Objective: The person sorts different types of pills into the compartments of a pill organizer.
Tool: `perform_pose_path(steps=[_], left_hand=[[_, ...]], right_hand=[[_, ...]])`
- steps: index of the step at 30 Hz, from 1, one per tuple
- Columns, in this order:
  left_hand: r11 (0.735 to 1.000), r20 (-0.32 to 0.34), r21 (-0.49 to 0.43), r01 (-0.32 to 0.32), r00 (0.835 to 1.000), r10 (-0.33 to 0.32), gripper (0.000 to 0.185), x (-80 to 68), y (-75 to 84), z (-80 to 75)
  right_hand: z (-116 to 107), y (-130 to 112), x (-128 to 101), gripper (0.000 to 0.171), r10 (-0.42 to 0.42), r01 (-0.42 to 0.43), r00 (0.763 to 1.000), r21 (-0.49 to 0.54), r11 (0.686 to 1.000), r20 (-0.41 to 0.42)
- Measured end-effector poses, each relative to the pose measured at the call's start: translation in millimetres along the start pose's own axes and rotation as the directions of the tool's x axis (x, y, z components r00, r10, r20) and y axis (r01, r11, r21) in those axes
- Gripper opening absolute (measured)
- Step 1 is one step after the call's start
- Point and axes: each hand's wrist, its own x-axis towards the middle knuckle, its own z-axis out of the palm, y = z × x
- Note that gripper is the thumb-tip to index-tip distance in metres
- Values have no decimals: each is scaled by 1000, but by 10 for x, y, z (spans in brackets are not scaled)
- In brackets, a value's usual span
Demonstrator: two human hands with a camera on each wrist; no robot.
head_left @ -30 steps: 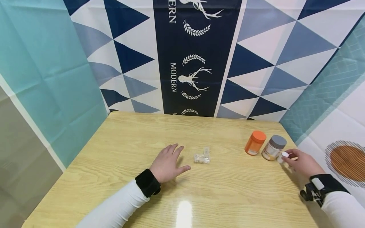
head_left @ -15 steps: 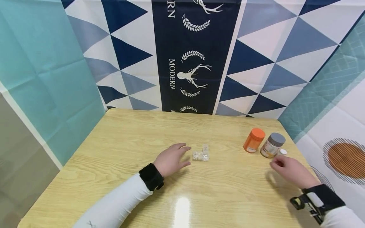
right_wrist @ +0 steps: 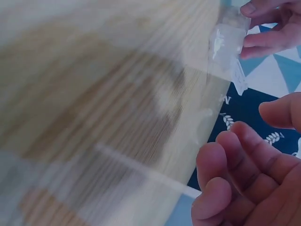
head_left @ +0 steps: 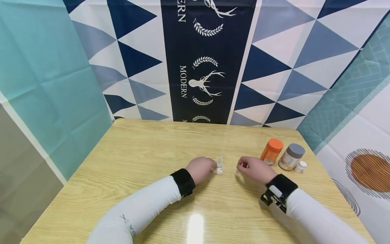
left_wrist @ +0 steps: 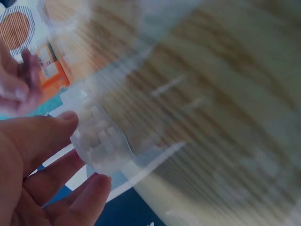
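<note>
A small clear plastic pill box point(head_left: 218, 169) with its lid up stands mid-table. My left hand point(head_left: 200, 168) pinches its left end between thumb and fingers. Pale pieces show through the clear wall of the box point(left_wrist: 101, 141) in the left wrist view. To the right of the box, my right hand point(head_left: 257, 168) hovers over the table, fingers loosely bent. A gap separates the thumb from the fingers of the right hand point(right_wrist: 254, 174) in the right wrist view, with nothing between them.
At the back right stand an orange bottle point(head_left: 272, 151), a grey-lidded jar point(head_left: 291, 157) and a little white bottle point(head_left: 300, 167), close together. Patterned cloth point(head_left: 201, 61) hangs behind the wood-grain table point(head_left: 152, 145).
My right hand has left the little white bottle and moved left toward the pill box. My left hand has gone right and taken hold of the box.
</note>
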Motion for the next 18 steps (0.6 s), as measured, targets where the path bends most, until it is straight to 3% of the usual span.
perform_pose_path(steps=[4,9,18], left_hand=[[998,-1,60,-3,1000,3,18,30,44,-18],[995,27,104,7,1000,-10,17,52,58,-26],[992,21,127,6,1000,-9,20,67,37,-1]], right_hand=[[53,-111,206,24,-34,34,999,-16,999,-9],[133,-223,440,36,-84,84,996,-55,995,-1],[296,-305,589,30,-123,123,992,3,992,26]])
